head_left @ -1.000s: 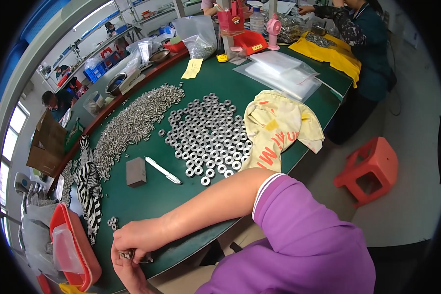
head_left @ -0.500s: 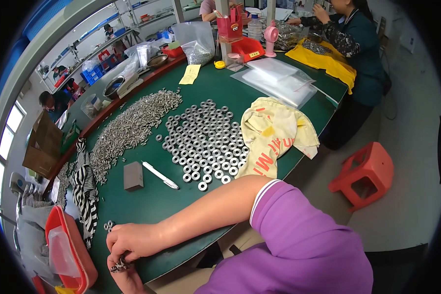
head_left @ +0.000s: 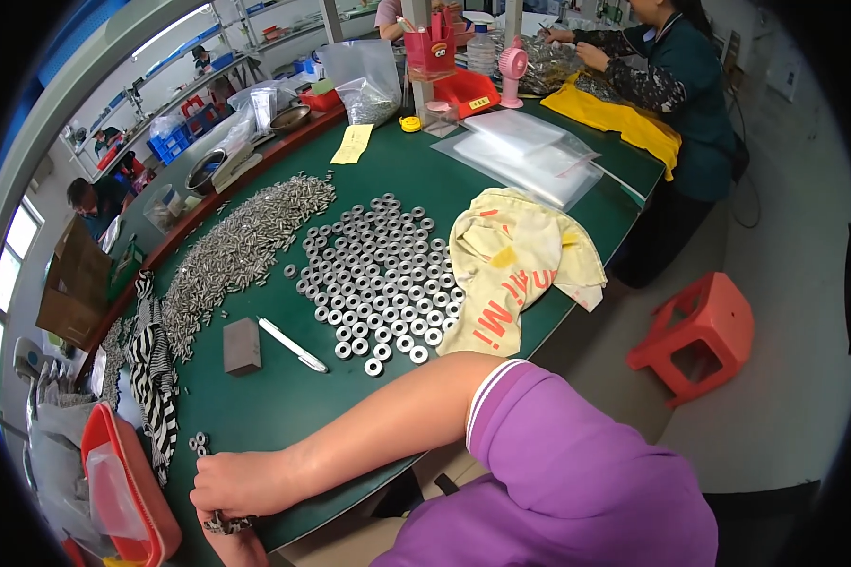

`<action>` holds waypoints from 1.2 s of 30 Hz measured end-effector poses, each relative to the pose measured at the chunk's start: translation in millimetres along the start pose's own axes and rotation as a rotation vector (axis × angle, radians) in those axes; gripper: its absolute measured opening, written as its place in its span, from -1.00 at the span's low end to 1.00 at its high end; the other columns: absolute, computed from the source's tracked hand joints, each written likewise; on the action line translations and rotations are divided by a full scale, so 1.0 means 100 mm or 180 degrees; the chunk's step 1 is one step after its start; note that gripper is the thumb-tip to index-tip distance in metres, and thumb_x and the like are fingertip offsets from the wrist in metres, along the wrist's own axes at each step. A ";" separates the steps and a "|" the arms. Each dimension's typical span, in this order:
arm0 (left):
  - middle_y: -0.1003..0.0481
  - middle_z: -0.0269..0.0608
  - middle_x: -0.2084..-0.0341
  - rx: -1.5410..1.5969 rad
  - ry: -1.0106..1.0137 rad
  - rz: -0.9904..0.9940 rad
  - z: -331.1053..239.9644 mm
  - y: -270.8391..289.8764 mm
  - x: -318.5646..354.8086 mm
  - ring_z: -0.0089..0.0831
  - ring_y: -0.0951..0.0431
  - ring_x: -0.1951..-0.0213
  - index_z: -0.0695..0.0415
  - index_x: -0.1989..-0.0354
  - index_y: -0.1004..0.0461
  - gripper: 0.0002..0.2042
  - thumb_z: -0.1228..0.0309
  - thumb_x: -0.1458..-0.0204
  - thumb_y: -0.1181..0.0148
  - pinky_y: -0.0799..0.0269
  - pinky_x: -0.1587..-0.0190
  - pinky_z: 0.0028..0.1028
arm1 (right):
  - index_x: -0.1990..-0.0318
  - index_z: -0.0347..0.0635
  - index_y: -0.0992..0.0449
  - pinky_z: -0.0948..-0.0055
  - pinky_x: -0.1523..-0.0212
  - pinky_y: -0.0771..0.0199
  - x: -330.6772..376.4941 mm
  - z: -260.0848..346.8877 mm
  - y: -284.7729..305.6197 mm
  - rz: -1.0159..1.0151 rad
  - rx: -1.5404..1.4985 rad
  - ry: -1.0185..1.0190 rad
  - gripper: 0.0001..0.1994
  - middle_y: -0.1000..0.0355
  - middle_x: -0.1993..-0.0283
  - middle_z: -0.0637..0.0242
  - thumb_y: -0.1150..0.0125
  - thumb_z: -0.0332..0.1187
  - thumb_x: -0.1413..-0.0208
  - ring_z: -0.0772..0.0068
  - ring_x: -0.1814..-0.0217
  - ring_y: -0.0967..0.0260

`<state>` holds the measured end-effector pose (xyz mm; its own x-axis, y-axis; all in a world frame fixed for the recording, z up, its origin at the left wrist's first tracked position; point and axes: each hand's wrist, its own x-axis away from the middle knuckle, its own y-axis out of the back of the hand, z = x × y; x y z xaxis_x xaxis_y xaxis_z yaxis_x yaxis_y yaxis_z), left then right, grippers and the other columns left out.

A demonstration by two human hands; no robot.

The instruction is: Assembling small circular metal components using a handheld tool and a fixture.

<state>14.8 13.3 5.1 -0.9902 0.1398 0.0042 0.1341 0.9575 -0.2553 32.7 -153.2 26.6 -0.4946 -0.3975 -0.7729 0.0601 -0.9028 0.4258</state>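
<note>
While the right hand (head_left: 246,483) curls closed on patterned cloth (head_left: 229,524), the left hand (head_left: 236,546) lies beneath, its grip unclear. Metal rings (head_left: 201,439) sit just beyond both.

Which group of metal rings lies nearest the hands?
The small cluster of rings, just beyond the right hand: a few pieces, set apart from the large spread of rings beside the cream cloth.
</note>
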 end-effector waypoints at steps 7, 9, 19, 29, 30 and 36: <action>-0.35 -0.24 0.06 -0.0245 -0.0198 0.0628 0.02 0.11 -0.03 -0.45 -0.39 0.05 0.18 -0.06 -0.20 -0.54 0.45 0.05 -0.15 -0.30 0.00 -0.47 | 0.45 -0.20 -0.40 0.24 0.29 -0.31 0.03 -0.14 -0.06 -0.0301 0.0065 -0.0511 -0.87 -0.39 0.46 0.19 -0.16 -0.37 0.15 0.11 0.37 -0.32; -0.35 -0.26 0.06 -0.0117 -0.0169 0.0767 0.01 0.14 -0.05 -0.43 -0.38 0.03 0.18 -0.06 -0.21 -0.53 0.44 0.06 -0.17 -0.29 -0.02 -0.45 | 0.45 -0.17 -0.44 0.24 0.28 -0.31 0.04 -0.15 -0.03 -0.0213 -0.0148 -0.0351 -0.89 -0.40 0.45 0.21 -0.17 -0.37 0.16 0.12 0.35 -0.31; -0.37 -0.18 0.06 0.0520 0.0157 0.0771 -0.03 0.14 0.02 -0.40 -0.37 0.07 0.24 0.07 -0.38 -0.63 0.37 0.07 -0.17 -0.31 0.05 -0.49 | 0.36 -0.03 -0.52 0.40 0.24 -0.30 0.10 -0.17 -0.02 -0.0093 0.0259 0.0693 -0.86 -0.38 0.38 0.43 -0.15 -0.35 0.15 0.27 0.27 -0.21; -0.35 -0.21 0.03 0.0528 0.0405 0.0930 0.16 0.55 -0.16 -0.40 -0.35 -0.01 0.22 -0.01 -0.29 -0.54 0.34 0.09 -0.21 -0.27 -0.06 -0.39 | 0.46 -0.12 -0.38 0.40 0.35 -0.33 0.15 -0.06 0.03 0.0039 0.1265 0.0942 -0.91 -0.34 0.41 0.35 -0.05 -0.33 0.08 0.27 0.25 -0.22; -0.35 -0.28 0.04 0.0737 0.0336 0.1007 0.17 0.52 -0.17 -0.39 -0.36 -0.01 0.18 -0.06 -0.23 -0.53 0.41 0.06 -0.20 -0.26 -0.07 -0.42 | 0.46 -0.12 -0.38 0.40 0.35 -0.33 0.16 -0.06 0.05 0.0036 0.1279 0.0924 -0.91 -0.34 0.41 0.35 -0.05 -0.33 0.08 0.27 0.25 -0.22; -0.32 -0.28 0.00 0.0682 0.0461 0.0893 0.24 0.74 -0.23 -0.37 -0.34 -0.03 0.17 -0.05 -0.26 -0.52 0.38 0.08 -0.23 -0.24 -0.10 -0.39 | 0.43 -0.11 -0.41 0.39 0.34 -0.34 0.13 -0.06 0.06 0.0003 0.0586 0.0740 -0.91 -0.34 0.42 0.37 -0.08 -0.34 0.11 0.28 0.27 -0.23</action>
<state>46.3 74.8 -36.7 -0.8983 0.4378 0.0381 0.3726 0.8047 -0.4622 31.8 -164.7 16.2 -0.2813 -0.4443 -0.8505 -0.1083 -0.8660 0.4882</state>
